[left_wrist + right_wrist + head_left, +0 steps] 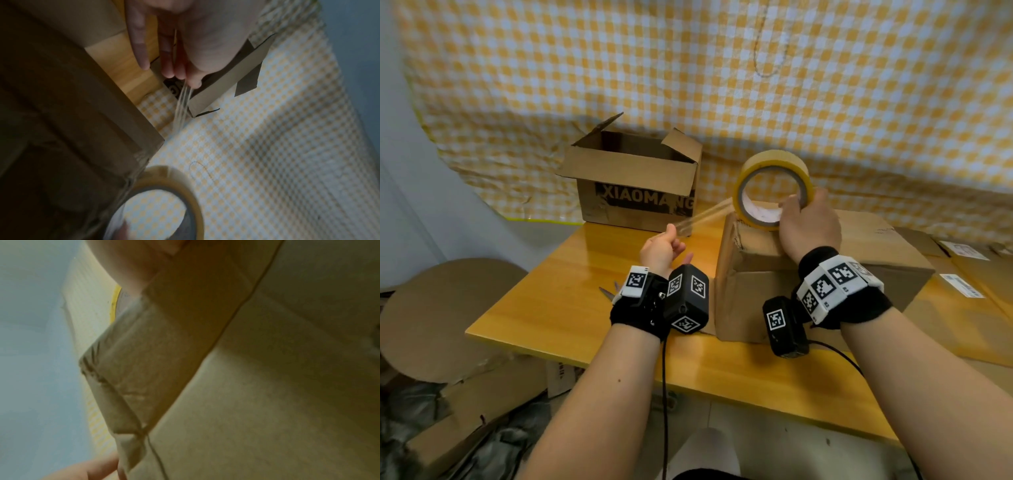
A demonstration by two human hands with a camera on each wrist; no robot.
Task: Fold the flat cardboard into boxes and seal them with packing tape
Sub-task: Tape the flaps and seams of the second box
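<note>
Your left hand (pixel 661 247) pinches the tape end (pixel 700 216); your right hand (pixel 808 226) grips the roll (pixel 774 186) standing on the closed box (pixel 825 260) on the table (pixel 585 308). Keep the strip taut and flat — line it over the seam before pressing down.

Yellow desk (pixel 571 308) against a checked backdrop.
A yellow-and-white checked cloth (pixel 722 68) hangs behind the glossy wooden desk. Scissors (pixel 610 292) lie on the desk, partly hidden. A round brown board (pixel 445 315) sits low on the left, beside a pale blue wall (pixel 400 164). A black cable (pixel 664 394) trails over the near edge.
</note>
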